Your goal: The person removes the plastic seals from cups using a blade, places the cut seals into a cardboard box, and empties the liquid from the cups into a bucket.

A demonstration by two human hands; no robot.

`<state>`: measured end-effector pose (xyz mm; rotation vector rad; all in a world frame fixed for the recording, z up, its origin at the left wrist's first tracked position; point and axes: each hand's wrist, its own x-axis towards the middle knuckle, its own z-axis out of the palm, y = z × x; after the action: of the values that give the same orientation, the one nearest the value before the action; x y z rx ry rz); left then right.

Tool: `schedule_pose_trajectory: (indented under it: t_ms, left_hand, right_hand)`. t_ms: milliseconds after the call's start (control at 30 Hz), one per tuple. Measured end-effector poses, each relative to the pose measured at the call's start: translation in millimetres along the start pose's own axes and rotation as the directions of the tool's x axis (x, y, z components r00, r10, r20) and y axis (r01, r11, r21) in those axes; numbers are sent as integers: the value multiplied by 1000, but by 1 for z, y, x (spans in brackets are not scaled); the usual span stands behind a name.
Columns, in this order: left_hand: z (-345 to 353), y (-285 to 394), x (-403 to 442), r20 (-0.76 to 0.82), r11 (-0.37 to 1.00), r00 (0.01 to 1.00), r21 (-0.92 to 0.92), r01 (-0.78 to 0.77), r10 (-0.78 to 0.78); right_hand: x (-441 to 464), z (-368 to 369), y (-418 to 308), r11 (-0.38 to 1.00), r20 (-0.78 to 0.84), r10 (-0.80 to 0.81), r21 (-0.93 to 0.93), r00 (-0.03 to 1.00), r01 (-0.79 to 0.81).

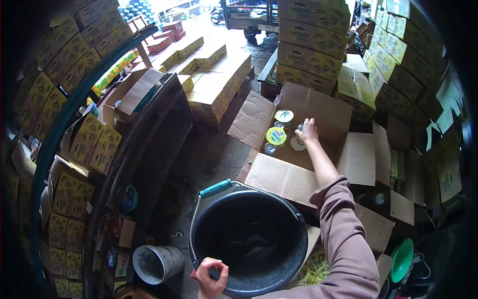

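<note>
Curled at the rim of one black bucket [249,209], my left hand [211,278] makes a loose loop with nothing visible in it; whether its tips meet I cannot tell. My right hand [308,131] closes around one clear cup [299,128] inside the open cardboard box [321,102]; light pressure on its sides should avoid denting it. Beside it I count two printed lids [276,135].

The right arm reaches forward, its loose mauve-brown fabric sleeve [343,229] pushed up near the elbow, the forearm [322,162] bare. The bare right hand [308,131] points away, fingers bent. Low down, the bare left hand [211,277] curls, thumb and forefinger rounding into a loose ring.
</note>
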<state>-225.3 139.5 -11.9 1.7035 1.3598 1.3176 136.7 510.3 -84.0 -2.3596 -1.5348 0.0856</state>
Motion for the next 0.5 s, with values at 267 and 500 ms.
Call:
schedule_pose_trajectory:
  t_ms: [267, 500]
  left_hand:
    - [0, -1, -1, -11, 996, 996, -22, -90, 90]
    - [16, 40, -5, 252, 687, 967, -694, 214, -47]
  right_hand:
    - [-100, -152, 24, 849, -101, -526, 5, 845, 529]
    - [-284, -271, 1, 512, -503, -760, -74, 412, 856]
